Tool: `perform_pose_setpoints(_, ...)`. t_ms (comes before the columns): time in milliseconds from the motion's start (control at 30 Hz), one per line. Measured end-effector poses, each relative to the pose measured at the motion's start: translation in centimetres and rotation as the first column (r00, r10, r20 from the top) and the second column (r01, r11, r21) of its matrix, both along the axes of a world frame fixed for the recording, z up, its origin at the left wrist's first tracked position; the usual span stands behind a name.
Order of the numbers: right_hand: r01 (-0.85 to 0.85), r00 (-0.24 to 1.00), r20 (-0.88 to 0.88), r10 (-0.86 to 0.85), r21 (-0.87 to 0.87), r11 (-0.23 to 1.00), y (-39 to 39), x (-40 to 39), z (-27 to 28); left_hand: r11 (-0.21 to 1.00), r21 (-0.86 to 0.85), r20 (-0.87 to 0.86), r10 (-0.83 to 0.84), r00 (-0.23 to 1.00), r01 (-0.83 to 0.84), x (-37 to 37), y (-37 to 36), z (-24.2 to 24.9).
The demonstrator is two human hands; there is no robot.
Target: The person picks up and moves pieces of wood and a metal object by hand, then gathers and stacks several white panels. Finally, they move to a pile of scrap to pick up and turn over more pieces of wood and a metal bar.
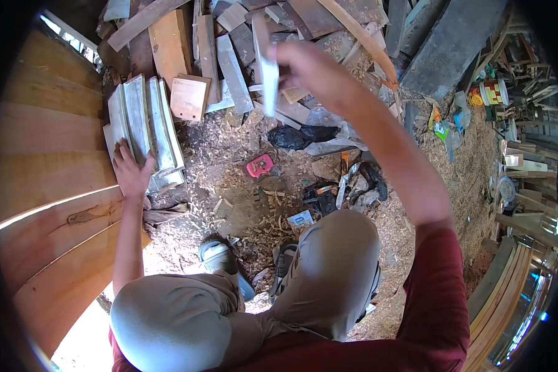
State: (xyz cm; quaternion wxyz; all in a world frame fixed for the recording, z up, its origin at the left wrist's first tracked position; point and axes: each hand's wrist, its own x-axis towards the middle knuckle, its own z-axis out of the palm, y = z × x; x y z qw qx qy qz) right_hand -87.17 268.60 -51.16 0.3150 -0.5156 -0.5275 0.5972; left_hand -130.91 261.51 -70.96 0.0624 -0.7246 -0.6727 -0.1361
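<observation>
Stacked boards (144, 121) lay left of the pink plastic case (260, 165), left hand (131, 171) rested on them, fingers spread, blurred narrow board (266, 71) was held beyond the case, right hand (301, 65) gripped it, fingers closed.

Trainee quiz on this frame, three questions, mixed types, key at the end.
1. True or false: the left hand rests on the stacked boards.
2. The pink object lies: A) on the stacked boards, B) on the shaving-strewn ground, C) on the person's knee.
3. Short answer: which hand has the thin pale piece in its grip?

Key: 1 true; 2 B; 3 the right hand.
</observation>
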Motion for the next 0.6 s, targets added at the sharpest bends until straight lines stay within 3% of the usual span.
perform_pose_setpoints(33,0.075,0.97,-0.231,-0.077,-0.016,0.997,0.8,-0.7,1.2,1.0,0.001,-0.002,-0.004,1.0,0.004,0.0,0.0,0.0)
perform_pose_setpoints(67,0.053,0.877,-0.48,-0.029,0.036,0.998,2.7,-0.8,2.0,1.0,0.0,-0.003,-0.006,1.0,0.006,-0.1,0.0,0.0)
perform_pose_setpoints(100,0.05,0.878,-0.477,-0.027,0.035,0.998,4.5,-0.4,2.9,1.0,0.0,0.001,-0.003,1.0,0.003,-0.1,0.0,0.0)
perform_pose_setpoints(233,0.482,0.632,-0.692,-0.349,-0.001,0.876,9.6,1.6,5.7,1.0,-0.002,-0.015,0.021,1.0,-0.021,0.1,-0.2,0.0)
perform_pose_setpoints(267,0.474,0.638,-0.689,-0.343,0.0,0.881,9.0,1.9,5.3,1.0,0.004,-0.036,0.028,0.999,-0.028,0.0,-0.1,0.1)
perform_pose_setpoints(333,0.39,0.823,-0.521,-0.224,0.233,0.891,6.1,2.6,2.8,0.999,0.008,-0.002,0.041,0.999,-0.041,0.0,-0.3,0.2)
perform_pose_setpoints(400,0.252,0.955,-0.199,-0.22,0.148,0.956,1.7,2.9,0.0,0.999,-0.01,0.029,0.043,0.999,-0.043,0.0,-0.5,0.1)
perform_pose_setpoints(433,0.113,0.993,0.002,-0.114,0.152,0.982,0.1,3.9,-3.1,0.999,-0.008,0.028,0.033,0.999,-0.033,0.1,-0.4,0.4)
perform_pose_setpoints(467,-0.025,0.98,0.2,-0.001,0.13,0.991,-1.6,4.9,-6.8,0.999,-0.015,0.028,0.04,0.999,-0.04,0.1,-0.4,0.5)
perform_pose_setpoints(533,-0.219,0.825,0.546,0.143,0.076,0.973,-6.6,5.6,-13.0,1.0,-0.002,0.042,0.021,0.999,-0.021,0.2,-0.2,0.7)
perform_pose_setpoints(600,-0.429,0.746,0.607,0.272,0.126,0.894,-10.4,6.5,-19.3,1.0,0.005,0.023,0.012,1.0,-0.012,-0.1,-0.1,0.3)
